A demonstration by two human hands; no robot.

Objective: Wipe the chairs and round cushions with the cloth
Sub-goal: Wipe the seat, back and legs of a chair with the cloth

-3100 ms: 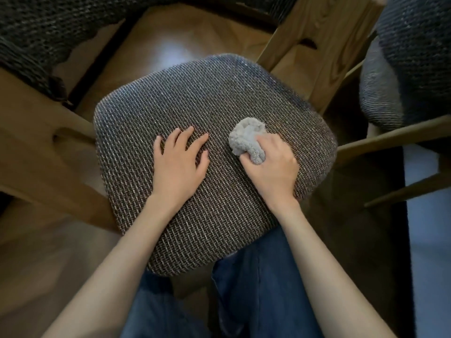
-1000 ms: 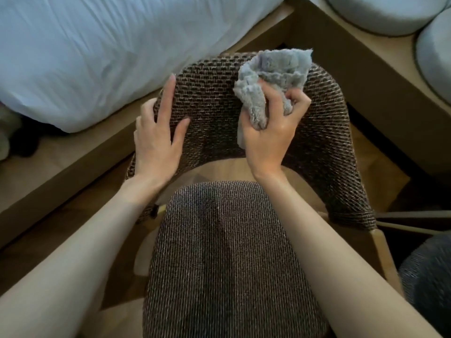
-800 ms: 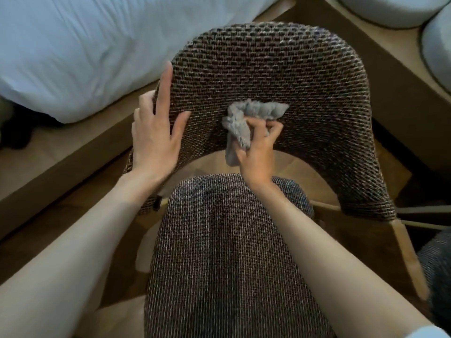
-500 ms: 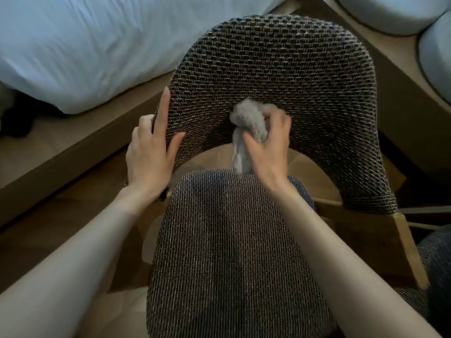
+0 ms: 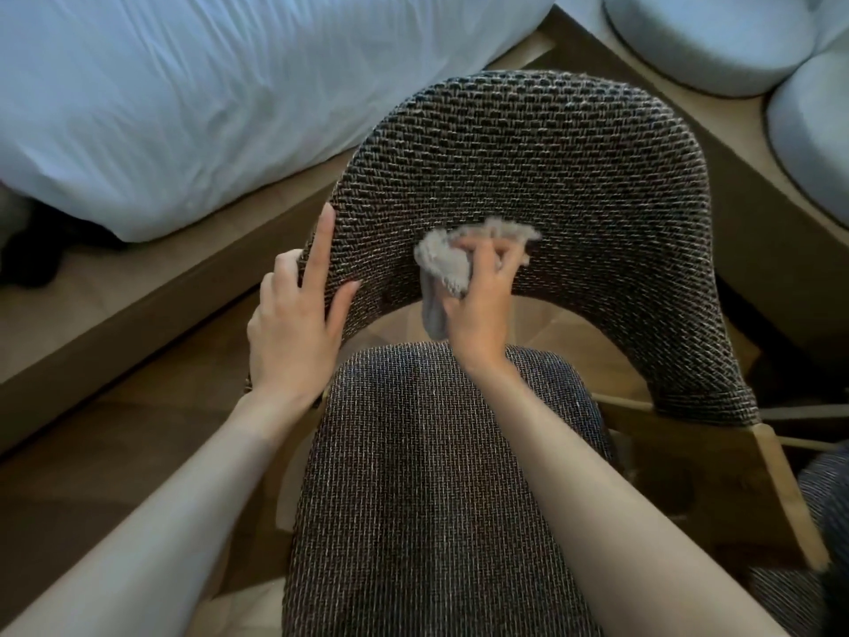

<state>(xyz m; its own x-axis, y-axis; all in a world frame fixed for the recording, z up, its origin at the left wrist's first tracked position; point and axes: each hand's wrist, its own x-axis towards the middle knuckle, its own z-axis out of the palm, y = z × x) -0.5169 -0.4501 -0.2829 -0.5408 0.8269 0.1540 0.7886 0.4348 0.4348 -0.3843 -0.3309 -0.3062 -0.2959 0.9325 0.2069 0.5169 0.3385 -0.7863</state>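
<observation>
Against chair backrest [image 5: 551, 177]: right grip [image 5: 482, 305] clamped on bunched cloth [image 5: 445, 268]; to its left, left grip [image 5: 289, 324] clasps backrest edge.

No text, label, brand, number or sign can be read anywhere in the view. No writing is carried by the woven chair backrest [image 5: 528, 177], the grey cloth [image 5: 448, 268], the seat cushion [image 5: 436, 475], the white bedding [image 5: 183, 85] or the pale round cushions [image 5: 698, 39].
</observation>
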